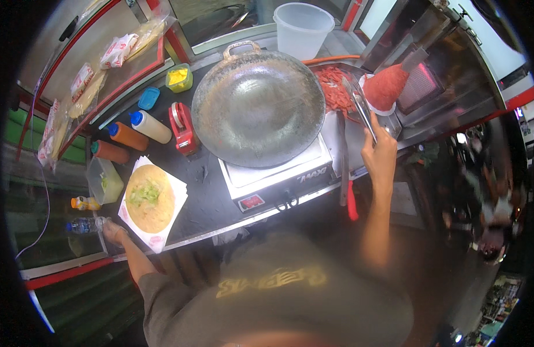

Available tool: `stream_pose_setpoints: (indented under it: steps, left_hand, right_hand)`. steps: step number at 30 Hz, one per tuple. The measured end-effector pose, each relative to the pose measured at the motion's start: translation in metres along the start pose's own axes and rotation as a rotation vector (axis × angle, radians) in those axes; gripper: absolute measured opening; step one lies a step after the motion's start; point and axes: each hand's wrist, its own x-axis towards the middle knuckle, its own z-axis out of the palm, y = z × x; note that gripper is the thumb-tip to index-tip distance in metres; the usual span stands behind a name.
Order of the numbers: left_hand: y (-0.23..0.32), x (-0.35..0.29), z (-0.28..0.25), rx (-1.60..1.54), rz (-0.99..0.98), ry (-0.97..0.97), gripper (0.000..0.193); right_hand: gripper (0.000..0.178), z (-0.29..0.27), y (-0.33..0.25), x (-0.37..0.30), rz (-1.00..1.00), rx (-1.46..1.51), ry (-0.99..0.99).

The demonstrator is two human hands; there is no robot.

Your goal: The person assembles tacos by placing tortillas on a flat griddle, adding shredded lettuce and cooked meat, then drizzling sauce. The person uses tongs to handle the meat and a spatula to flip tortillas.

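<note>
My right hand [380, 147] grips a pair of metal tongs [359, 101]. The tongs' tips reach over a metal tray of red sliced meat [334, 87], beside a red cone of meat [387, 87] with white material around its wide end. At the far left, my left hand [114, 232] is low by the counter's edge, next to a clear bottle with a blue cap [85, 225]. Its fingers are too small and partly hidden to read. Near that hand, a round flatbread [150, 199] topped with shredded green lettuce [144, 194] lies on white paper sheets [174, 211].
A large round pan [258, 107] sits on a stove [278, 179]. Left of it are a red tape dispenser [183, 128], squeeze bottles [151, 127], a yellow-filled tub [179, 78] and a lettuce container [104, 180]. A red handle [352, 200] juts over the front edge. Behind stands a white bucket [303, 30].
</note>
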Motion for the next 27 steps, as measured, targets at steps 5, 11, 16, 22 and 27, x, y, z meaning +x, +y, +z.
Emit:
stream_pose_setpoints:
  steps: [5, 11, 16, 22, 27]
  left_hand:
    - [-0.005, -0.007, 0.002, 0.149, 0.525, 0.099, 0.033]
    - [0.058, -0.026, -0.013, -0.049, 0.499, 0.172, 0.027]
    - [0.229, 0.002, -0.042, -0.309, 0.904, 0.021, 0.016]
    - [0.415, 0.048, -0.075, -0.648, 1.217, -0.41, 0.017]
    - [0.497, 0.03, -0.047, -0.593, 1.42, -0.41, 0.027]
  right_hand:
    - [0.047, 0.014, 0.001, 0.0, 0.208, 0.053, 0.015]
    - [0.04, 0.01, -0.062, -0.024, 0.31, 0.455, 0.11]
    - [0.024, 0.036, -0.165, -0.083, 0.287, 0.73, 0.199]
    - [0.014, 0.115, -0.289, -0.171, 0.323, 0.931, 0.115]
    - [0.031, 0.184, -0.35, -0.247, 0.529, 0.847, -0.143]
